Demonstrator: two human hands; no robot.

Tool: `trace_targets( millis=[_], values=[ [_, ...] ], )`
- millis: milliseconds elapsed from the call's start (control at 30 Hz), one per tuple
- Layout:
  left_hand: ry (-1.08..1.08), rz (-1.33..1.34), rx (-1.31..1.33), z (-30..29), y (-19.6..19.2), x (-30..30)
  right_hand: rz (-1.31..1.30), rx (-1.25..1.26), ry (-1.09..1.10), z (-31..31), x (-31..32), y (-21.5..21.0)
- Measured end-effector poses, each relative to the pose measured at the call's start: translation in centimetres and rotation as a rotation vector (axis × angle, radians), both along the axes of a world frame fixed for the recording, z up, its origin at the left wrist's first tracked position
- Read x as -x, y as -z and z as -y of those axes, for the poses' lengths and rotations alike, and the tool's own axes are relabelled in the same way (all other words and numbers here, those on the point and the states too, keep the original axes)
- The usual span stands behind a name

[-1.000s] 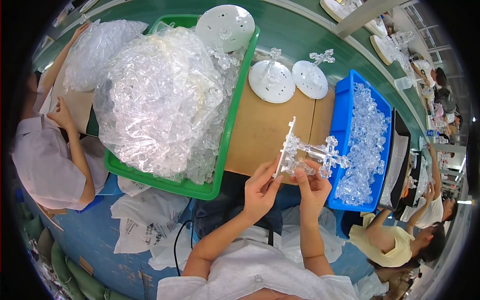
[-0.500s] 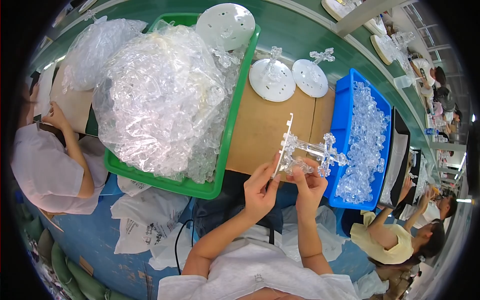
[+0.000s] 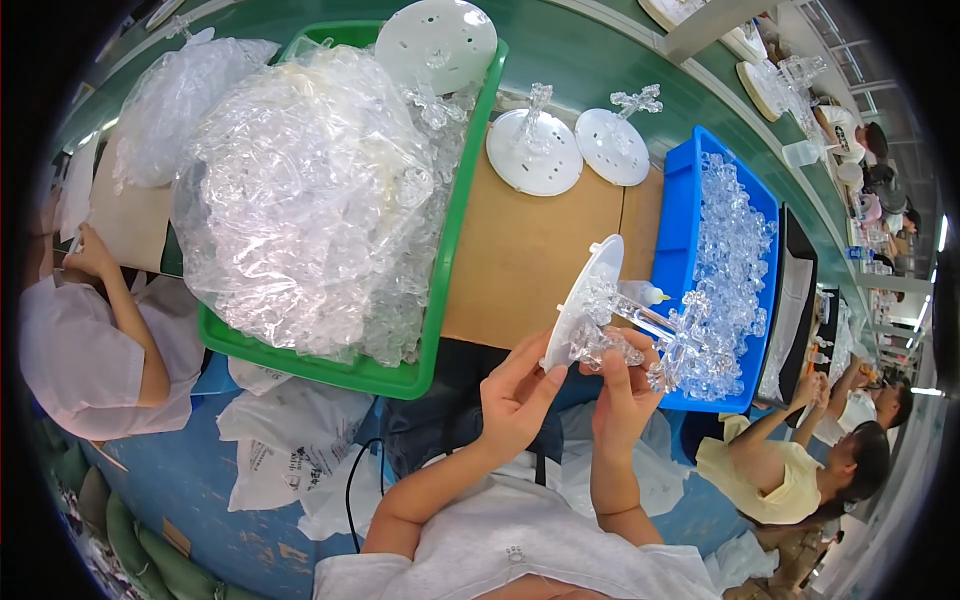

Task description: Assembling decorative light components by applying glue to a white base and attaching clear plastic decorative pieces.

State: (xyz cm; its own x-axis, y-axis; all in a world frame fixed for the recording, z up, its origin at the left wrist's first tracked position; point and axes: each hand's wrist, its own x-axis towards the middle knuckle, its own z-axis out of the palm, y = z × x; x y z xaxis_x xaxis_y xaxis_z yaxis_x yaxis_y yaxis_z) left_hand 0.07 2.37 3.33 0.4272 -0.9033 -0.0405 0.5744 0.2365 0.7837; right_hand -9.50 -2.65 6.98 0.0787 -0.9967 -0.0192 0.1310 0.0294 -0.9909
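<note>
A long green bench (image 3: 560,45) with a brown cardboard top (image 3: 520,250) runs through a busy workroom, seen from above through a bending lens. At the far left a co-worker in a pale top (image 3: 80,350) sits bent over the bench edge, with a clear plastic bag (image 3: 175,105) beyond them. Next comes a green tray (image 3: 400,375) heaped with crumpled clear plastic wrap and clear moulded parts (image 3: 310,190), a white perforated disc (image 3: 437,40) lying at its far end. On the cardboard past the tray stand two more white discs, each with a clear upright piece on it: one (image 3: 530,155) nearer the tray, one (image 3: 613,145) just beside the blue bin. Low in the middle, the left hand (image 3: 515,400) is half open, its fingertips touching the rim of a tilted white disc (image 3: 580,305). The right hand (image 3: 625,385) is closed around the clear crystal-like pieces (image 3: 610,340) fixed to the disc's underside, from which a clear stem with a cross-shaped end (image 3: 680,335) sticks out to the right. This assembly is held in the air just over the near edge of the cardboard, beside the blue bin (image 3: 680,230), which is full of clear parts (image 3: 735,250). At the right edge another person in a yellow top (image 3: 775,475) reaches toward the bench.
</note>
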Motion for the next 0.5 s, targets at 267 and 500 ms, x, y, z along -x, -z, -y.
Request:
trace_targets(
  millis=[267, 500],
  values=[
    [0.037, 0.037, -0.03, -0.4, -0.2, -0.3, -0.206, 0.043, -0.025, -0.2, 0.6, -0.8],
    [-0.007, 0.212, -0.067, 0.0, -0.7, -0.4, -0.347, 0.064, -0.064, 0.0, -0.2, -1.2]
  ],
)
